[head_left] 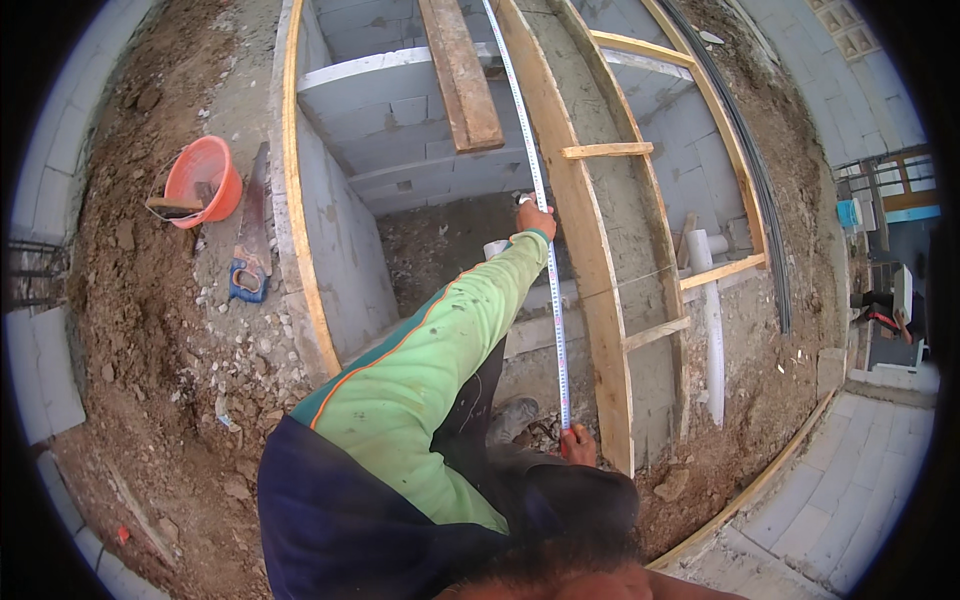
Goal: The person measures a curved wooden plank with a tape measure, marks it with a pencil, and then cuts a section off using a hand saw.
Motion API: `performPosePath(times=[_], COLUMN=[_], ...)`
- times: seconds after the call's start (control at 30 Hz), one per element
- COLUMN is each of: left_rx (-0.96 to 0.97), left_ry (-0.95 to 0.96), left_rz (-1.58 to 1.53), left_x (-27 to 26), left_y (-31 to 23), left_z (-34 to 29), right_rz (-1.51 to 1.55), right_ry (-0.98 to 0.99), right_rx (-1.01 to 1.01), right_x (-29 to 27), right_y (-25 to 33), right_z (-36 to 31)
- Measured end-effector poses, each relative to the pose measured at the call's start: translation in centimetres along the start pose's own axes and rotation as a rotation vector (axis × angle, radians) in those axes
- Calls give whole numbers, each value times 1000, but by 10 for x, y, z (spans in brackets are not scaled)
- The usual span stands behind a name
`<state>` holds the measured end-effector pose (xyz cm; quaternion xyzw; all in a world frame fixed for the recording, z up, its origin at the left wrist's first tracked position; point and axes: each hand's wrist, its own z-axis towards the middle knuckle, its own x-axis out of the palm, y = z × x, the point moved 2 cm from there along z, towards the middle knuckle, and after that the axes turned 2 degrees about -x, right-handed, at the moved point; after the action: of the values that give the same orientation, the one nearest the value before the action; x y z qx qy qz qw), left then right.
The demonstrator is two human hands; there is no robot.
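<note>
A long white measuring tape (pixel 557 320) with printed markings runs from the top of the view down towards me, along the left side of a wooden formwork board (pixel 575 210). My left hand (pixel 535 216), reaching far forward in a green sleeve, is closed on the tape partway along it. A small silver-and-dark thing shows beside its fingers, too small to name. Close to my knee, my right hand (pixel 578 446) grips the near end of the tape, where something red shows at the fingers. My right forearm is hidden.
A block-walled pit (pixel 400 145) lies ahead, with a loose plank (pixel 462 85) over it. On the left are an orange bucket (pixel 203 180) and a handsaw (pixel 250 240). Wet concrete (pixel 625 250) fills the formwork. A white pipe (pixel 713 340) stands right; another person (pixel 888 318) is at far right.
</note>
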<state>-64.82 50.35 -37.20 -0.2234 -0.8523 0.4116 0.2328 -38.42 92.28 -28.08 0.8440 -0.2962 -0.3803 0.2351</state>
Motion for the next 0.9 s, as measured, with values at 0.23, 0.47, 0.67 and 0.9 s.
performPosePath(times=[0.23, 0.47, 0.67, 0.9], left_rx=[152, -27, -78, -209], left_ry=[-169, -19, 113, 156], left_rz=[347, 570, 654, 556], left_x=[-38, -11, -13, 2], left_y=[49, 28, 31, 51], left_z=[82, 9, 8, -1], right_rz=[-40, -51, 40, -102], right_ry=[13, 11, 6, -110], right_rx=[-139, -70, 59, 15], right_x=[17, 2, 1, -18], right_y=[5, -44, -61, -74], right_z=[8, 2, 13, 19])
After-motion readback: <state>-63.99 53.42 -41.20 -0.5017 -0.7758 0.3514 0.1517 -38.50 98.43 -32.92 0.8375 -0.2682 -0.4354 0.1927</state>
